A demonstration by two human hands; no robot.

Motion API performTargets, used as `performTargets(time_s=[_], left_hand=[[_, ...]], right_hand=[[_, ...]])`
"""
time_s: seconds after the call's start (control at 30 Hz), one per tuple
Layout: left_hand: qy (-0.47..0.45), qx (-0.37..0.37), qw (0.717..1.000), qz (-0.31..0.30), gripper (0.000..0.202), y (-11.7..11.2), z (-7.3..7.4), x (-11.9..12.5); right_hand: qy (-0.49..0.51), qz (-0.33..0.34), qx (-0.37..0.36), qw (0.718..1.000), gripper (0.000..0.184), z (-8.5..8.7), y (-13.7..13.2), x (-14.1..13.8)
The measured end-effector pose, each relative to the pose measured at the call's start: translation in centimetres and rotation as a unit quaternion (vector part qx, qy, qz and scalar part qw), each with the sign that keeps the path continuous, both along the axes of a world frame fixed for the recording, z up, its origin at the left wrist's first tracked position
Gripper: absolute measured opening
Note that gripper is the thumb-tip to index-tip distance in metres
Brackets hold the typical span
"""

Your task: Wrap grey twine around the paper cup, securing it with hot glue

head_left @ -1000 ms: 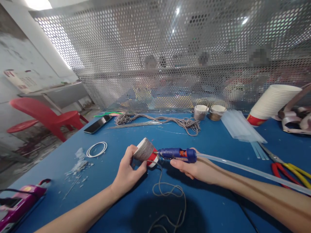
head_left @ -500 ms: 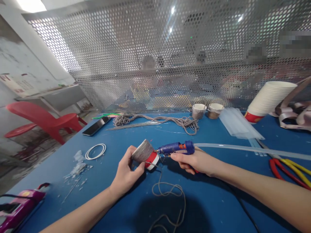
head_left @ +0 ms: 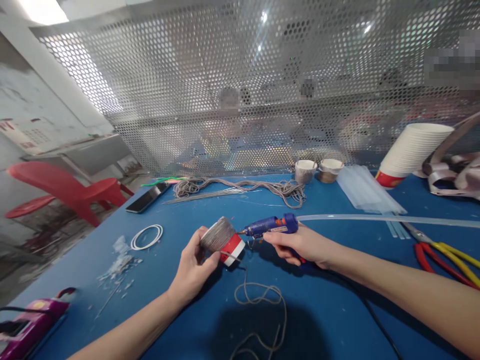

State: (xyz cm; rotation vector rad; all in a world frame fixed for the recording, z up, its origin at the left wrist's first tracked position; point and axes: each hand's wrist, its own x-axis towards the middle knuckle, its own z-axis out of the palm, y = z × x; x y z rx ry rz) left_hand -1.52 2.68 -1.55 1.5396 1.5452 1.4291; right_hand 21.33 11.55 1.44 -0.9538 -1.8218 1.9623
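Note:
A paper cup (head_left: 233,246), red and white at its base and wound with grey cord above, lies tilted in my left hand (head_left: 195,265), whose fingers and thumb close around it. From the cup a loose grey cord (head_left: 258,301) trails down onto the table in loops. My right hand (head_left: 296,245) is wrapped round the handle of a blue hot glue gun (head_left: 270,226). Its nozzle points left and is at the cup's side, close to the edge of the winding; whether it touches I cannot tell. A long clear glue stick (head_left: 360,218) sticks out of the gun's back.
On the blue table (head_left: 180,330) are a phone (head_left: 147,197), a grey cord bundle (head_left: 240,185), a white ring (head_left: 147,237), glue scraps (head_left: 122,260), a purple power strip (head_left: 33,320), two wrapped cups, glue sticks (head_left: 365,190), stacked cups (head_left: 414,150) and red-and-yellow-handled scissors (head_left: 446,252). Behind stands a perforated metal screen (head_left: 180,100).
The glue gun's back end has tipped slightly, and its glue stick now lies more level. The cup has shifted a little in my left hand, which keeps its hold.

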Motion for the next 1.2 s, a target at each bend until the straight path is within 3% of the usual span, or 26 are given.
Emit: performTargets(time_s=[0.1, 0.2, 0.33, 0.43, 0.7, 0.97, 1.13, 1.2], left_hand=[[-0.002, 0.000, 1.000, 0.014, 0.016, 0.1, -0.2, -0.1], [0.008, -0.006, 0.999, 0.032, 0.016, 0.3, -0.3, 0.0], [0.018, -0.016, 0.998, 0.060, 0.018, 0.5, -0.3, 0.3], [0.020, -0.021, 0.998, 0.063, 0.018, 0.5, -0.3, 0.4], [0.047, -0.023, 0.997, 0.053, 0.023, 0.5, -0.4, 0.4], [0.085, -0.018, 0.996, 0.029, 0.038, 0.4, -1.1, 0.1], [0.131, 0.003, 0.991, 0.002, 0.046, 0.3, -1.5, 0.0], [0.140, -0.006, 0.990, -0.002, 0.048, 0.2, -1.3, 0.1]], right_hand=[[0.010, 0.017, 0.024, 1.000, 0.041, 0.4, 0.2, 0.2], [-0.034, 0.027, 0.130, 0.991, 0.041, 0.9, 0.8, 0.6], [-0.078, -0.002, 0.353, 0.932, 0.031, 0.5, 2.7, 1.0], [-0.062, -0.024, 0.433, 0.899, 0.031, -0.6, 4.3, 0.9], [-0.097, -0.104, 0.319, 0.937, 0.038, -1.9, 6.4, -0.8], [-0.093, -0.079, 0.366, 0.922, 0.034, -3.4, 6.9, -1.9], [-0.212, -0.120, 0.370, 0.897, 0.037, -3.3, 6.6, -1.2], [-0.215, -0.121, 0.379, 0.892, 0.038, -3.2, 6.4, -0.8]])
